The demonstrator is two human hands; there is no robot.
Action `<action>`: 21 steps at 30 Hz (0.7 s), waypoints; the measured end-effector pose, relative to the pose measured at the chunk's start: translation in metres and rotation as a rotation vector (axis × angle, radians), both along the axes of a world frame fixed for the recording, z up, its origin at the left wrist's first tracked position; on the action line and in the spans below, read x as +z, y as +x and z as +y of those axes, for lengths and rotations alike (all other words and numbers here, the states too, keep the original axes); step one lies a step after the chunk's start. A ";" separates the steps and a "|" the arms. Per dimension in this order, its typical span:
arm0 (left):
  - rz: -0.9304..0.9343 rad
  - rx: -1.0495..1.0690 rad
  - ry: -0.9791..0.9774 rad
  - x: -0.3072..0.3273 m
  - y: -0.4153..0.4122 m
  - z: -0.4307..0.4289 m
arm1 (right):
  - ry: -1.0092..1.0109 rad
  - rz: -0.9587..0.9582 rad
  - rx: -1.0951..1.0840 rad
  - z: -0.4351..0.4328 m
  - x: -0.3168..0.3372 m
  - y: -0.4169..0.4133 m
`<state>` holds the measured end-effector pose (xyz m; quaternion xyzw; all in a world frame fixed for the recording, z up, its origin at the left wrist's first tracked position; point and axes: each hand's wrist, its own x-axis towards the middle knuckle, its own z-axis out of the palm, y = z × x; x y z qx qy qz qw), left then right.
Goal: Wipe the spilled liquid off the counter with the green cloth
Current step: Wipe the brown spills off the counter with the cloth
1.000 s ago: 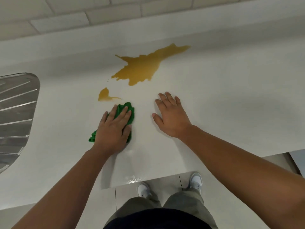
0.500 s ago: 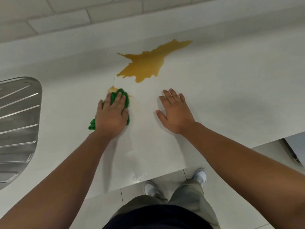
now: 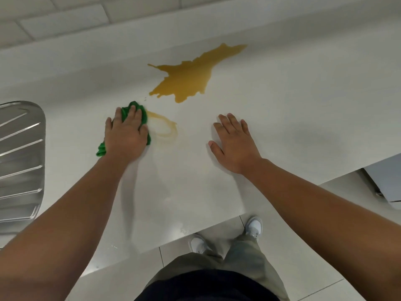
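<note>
Cloth point(image 3: 125, 112) sits bunched on the counter point(image 3: 282, 105), right of the steel drainer point(image 3: 19, 159). It is under the left hand point(image 3: 125, 137), which presses it down with fingers straight and spread, green poking out past the fingertips and by the wrist. Just right of the cloth is a thin amber ring point(image 3: 171, 129), the big spill point(image 3: 186, 81) lies farther back toward the wall and apart from the cloth, and the right hand point(image 3: 235, 144) rests palm-down on the counter, fingers straight, holding nothing.
</note>
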<state>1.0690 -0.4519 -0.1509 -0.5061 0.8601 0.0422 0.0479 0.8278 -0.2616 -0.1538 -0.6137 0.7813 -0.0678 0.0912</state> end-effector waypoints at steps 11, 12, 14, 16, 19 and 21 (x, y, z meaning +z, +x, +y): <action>-0.012 -0.502 0.051 0.005 0.061 0.047 | -0.004 -0.007 0.014 -0.004 -0.003 0.000; -0.013 -0.451 0.048 0.006 0.068 0.033 | -0.005 -0.008 0.013 -0.003 -0.002 -0.002; -0.013 -0.269 0.026 0.005 0.069 0.001 | -0.009 -0.008 0.012 -0.001 -0.002 -0.005; -0.038 -0.070 -0.005 0.002 0.048 -0.020 | -0.014 -0.002 0.006 0.001 -0.002 -0.008; -0.051 0.038 -0.007 0.003 -0.007 -0.012 | -0.013 0.003 0.003 0.002 0.000 -0.011; -0.025 -0.057 -0.011 0.005 -0.037 0.013 | -0.017 0.009 0.004 0.001 0.002 -0.012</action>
